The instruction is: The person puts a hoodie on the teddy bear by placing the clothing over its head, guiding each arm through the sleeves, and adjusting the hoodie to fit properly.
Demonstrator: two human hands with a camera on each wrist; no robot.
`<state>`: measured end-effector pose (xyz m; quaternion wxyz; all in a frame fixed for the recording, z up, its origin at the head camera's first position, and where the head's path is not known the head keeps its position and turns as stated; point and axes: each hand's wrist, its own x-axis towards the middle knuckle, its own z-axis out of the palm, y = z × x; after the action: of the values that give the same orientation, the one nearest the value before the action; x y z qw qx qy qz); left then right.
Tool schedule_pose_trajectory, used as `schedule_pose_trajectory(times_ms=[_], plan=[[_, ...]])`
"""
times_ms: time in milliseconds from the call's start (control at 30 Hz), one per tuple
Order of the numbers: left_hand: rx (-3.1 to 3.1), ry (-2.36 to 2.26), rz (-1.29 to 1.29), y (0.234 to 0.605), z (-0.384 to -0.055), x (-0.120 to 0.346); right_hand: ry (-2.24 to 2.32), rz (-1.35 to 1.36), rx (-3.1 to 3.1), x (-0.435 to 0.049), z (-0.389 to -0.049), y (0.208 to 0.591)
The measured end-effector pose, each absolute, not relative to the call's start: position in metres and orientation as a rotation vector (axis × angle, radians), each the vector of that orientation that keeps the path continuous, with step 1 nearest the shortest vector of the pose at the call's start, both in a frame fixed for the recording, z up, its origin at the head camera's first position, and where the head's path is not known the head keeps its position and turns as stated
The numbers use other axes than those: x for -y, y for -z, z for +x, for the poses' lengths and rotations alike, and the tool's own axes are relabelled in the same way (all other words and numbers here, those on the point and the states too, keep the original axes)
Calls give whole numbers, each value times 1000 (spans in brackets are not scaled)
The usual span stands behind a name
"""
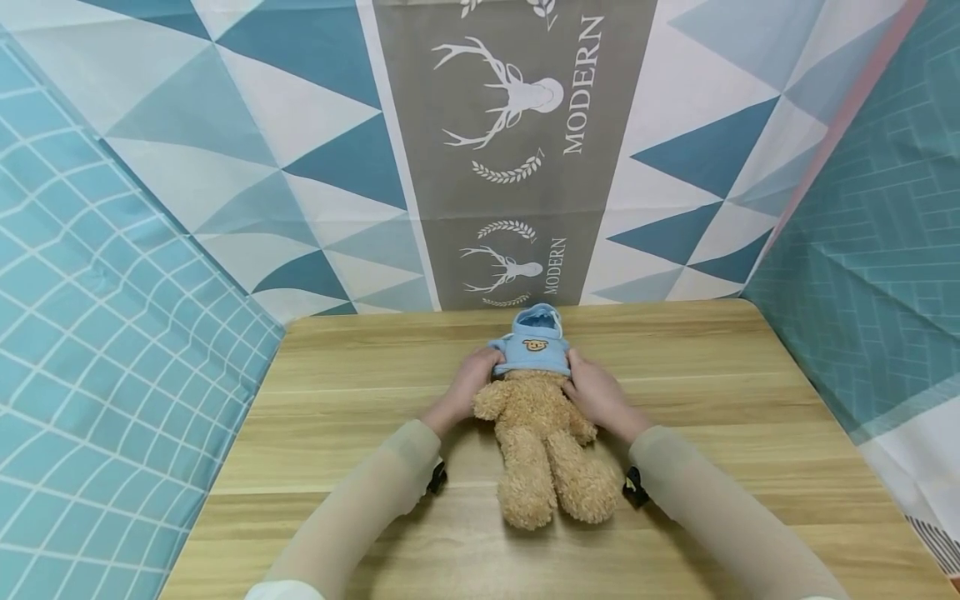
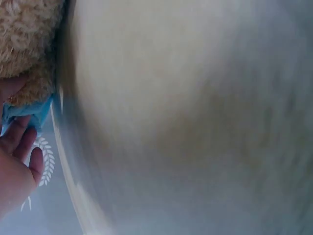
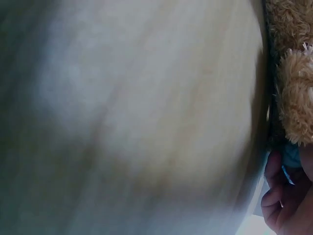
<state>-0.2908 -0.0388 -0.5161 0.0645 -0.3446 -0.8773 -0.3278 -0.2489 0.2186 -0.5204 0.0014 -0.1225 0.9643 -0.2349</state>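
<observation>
The left grip (image 1: 472,382) is pinching a blue hoodie (image 1: 534,359) covering the upper end of a teddy bear (image 1: 534,408). Before deer-print cloth (image 1: 495,196), the bear is lying between grips on the counter (image 1: 337,417). The right grip (image 1: 597,392) is pinching the hoodie's opposite side.

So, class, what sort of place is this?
Probably a tabletop booth set up indoors: a wood-grain table with a deer-print backdrop behind and a blue grid-patterned covering alongside.
</observation>
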Motion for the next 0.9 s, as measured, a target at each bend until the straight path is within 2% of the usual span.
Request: schedule_pose_trajectory(times_ms=[267, 900], plan=[[2683, 1116, -953, 514, -292, 34, 710, -291, -3026, -213, -248, 516], [2517, 752, -1061, 518, -292, 28, 378, -225, -3085, -208, -250, 517]])
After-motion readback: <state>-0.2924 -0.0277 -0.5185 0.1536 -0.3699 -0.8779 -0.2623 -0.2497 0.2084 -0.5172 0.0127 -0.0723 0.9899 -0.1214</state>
